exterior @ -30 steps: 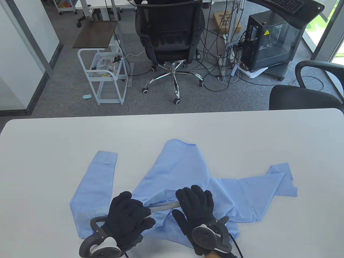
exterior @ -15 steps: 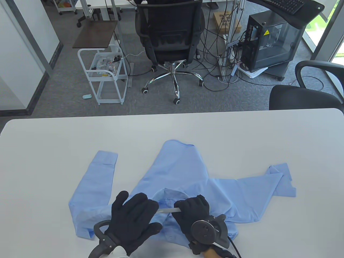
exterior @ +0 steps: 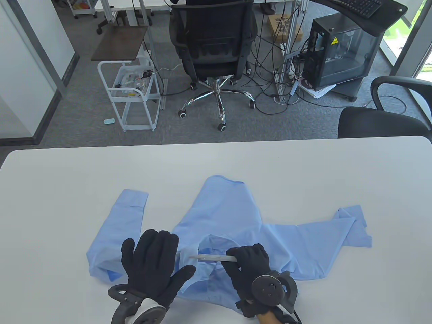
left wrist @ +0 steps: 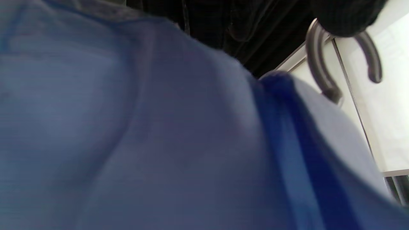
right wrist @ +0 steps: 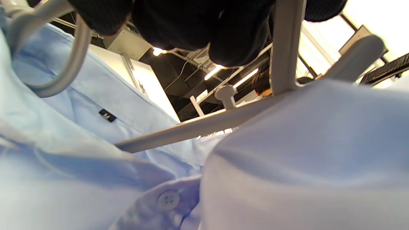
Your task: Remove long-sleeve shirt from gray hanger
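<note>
Blue shirt [exterior: 233,216] flat on the table [exterior: 67,182], hanger half out.
Right hand [exterior: 248,266] grips the gray hanger [exterior: 212,258] at the collar; left hand [exterior: 153,261] presses the shirt, fingers spread (neck label [right wrist: 107,115] reads "M").

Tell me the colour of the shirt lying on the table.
Plain light blue, no pattern; the shirt shows best in the table view.

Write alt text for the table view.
A right hand grips a gray hanger at the collar of a blue shirt spread on a white table, while the left hand rests flat on the shirt.
</note>
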### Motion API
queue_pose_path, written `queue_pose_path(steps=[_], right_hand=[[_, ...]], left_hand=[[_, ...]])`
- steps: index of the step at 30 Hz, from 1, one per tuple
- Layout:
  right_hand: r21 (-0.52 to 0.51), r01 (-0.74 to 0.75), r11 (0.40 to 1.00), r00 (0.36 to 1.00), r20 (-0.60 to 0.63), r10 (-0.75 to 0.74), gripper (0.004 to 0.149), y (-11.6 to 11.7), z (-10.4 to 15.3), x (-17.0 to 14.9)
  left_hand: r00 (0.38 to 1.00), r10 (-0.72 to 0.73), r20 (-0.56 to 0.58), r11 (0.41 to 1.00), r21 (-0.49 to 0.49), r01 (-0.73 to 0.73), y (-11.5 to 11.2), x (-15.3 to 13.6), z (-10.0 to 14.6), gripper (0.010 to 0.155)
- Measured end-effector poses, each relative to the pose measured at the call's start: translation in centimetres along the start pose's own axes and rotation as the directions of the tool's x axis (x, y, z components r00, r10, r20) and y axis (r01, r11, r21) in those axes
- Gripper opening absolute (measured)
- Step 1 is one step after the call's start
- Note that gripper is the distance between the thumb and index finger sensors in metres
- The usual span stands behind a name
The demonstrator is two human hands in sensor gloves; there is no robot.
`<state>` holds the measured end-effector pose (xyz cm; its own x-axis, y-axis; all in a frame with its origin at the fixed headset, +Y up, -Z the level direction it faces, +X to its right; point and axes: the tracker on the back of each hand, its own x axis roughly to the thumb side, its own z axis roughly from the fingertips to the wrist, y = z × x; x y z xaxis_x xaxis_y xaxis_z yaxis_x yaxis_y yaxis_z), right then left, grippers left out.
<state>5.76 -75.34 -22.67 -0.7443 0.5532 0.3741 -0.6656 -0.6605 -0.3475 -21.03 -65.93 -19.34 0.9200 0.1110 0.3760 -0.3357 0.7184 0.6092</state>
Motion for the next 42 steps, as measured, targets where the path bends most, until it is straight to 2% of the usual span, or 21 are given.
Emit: queue_pose_path(steps=[3,6,9,14,17,18,20,23,25,28,30,31,34,42], right_hand=[[-0.048,-0.032,0.998,0.999,0.005,0.032,0.041,-0.4,0.1,0.1],[-0.053,-0.016,0.998,1.000,0.000,0.016,0.041,-0.5,0.1,0.0],[-0.047,-0.033,0.998,0.999,0.009,0.033,0.041,-0.4,0.1,0.0],[-0.043,-0.039,0.998,0.999,0.025,0.040,0.041,-0.4,0.1,0.3],[-0.042,-0.091,0.995,0.993,0.074,0.094,0.042,-0.4,0.3,0.8],[-0.059,-0.136,0.989,0.986,0.089,0.141,0.043,-0.5,0.3,1.0],[-0.060,-0.135,0.989,0.985,0.104,0.141,0.045,-0.6,0.4,1.1],[-0.053,-0.144,0.988,0.981,0.124,0.149,0.050,-0.6,0.5,1.4],[-0.040,-0.141,0.989,0.977,0.156,0.146,0.051,-0.6,0.5,1.6],[-0.088,-0.121,0.989,0.969,0.206,0.136,0.051,-1.0,0.6,2.0],[-0.106,-0.116,0.988,0.965,0.223,0.137,0.051,-1.4,0.7,2.1],[-0.087,-0.101,0.991,0.967,0.227,0.119,0.055,-1.4,0.7,2.0],[-0.067,-0.045,0.997,0.977,0.207,0.058,0.058,-1.2,0.7,1.8],[-0.098,-0.075,0.992,0.975,0.202,0.094,0.053,-1.2,0.8,2.0]], left_hand=[[1.000,-0.018,-0.019,0.996,-0.093,0.016,-1.3,0.0,-0.1,0.081],[0.996,-0.085,-0.005,0.980,-0.182,0.082,-2.4,0.5,-0.2,0.081],[0.994,-0.105,0.016,0.977,-0.184,0.106,-2.7,0.8,-0.1,0.079],[0.998,-0.059,0.034,0.988,-0.142,0.063,-2.6,0.8,0.1,0.076],[0.997,-0.009,0.083,0.985,-0.172,0.023,-2.5,1.1,0.1,0.088],[0.997,-0.032,0.075,0.984,-0.174,0.044,-2.6,1.3,0.2,0.086],[0.995,-0.058,0.076,0.981,-0.180,0.071,-2.6,1.4,0.1,0.074],[0.995,0.001,0.104,0.983,-0.181,0.018,-2.9,1.3,0.2,0.059],[0.993,0.006,0.117,0.984,-0.175,0.015,-3.0,1.3,0.3,0.057],[0.992,0.031,0.121,0.989,-0.146,-0.013,-2.7,1.2,0.4,0.058],[0.991,0.056,0.119,0.983,-0.179,-0.034,-2.6,1.0,0.3,0.065],[0.992,0.065,0.111,0.979,-0.198,-0.042,-2.6,0.9,0.2,0.067],[0.987,0.120,0.109,0.949,-0.305,-0.082,-2.8,0.4,-0.1,0.059],[0.983,0.155,0.094,0.936,-0.333,-0.116,-2.9,0.1,-0.3,0.054]])
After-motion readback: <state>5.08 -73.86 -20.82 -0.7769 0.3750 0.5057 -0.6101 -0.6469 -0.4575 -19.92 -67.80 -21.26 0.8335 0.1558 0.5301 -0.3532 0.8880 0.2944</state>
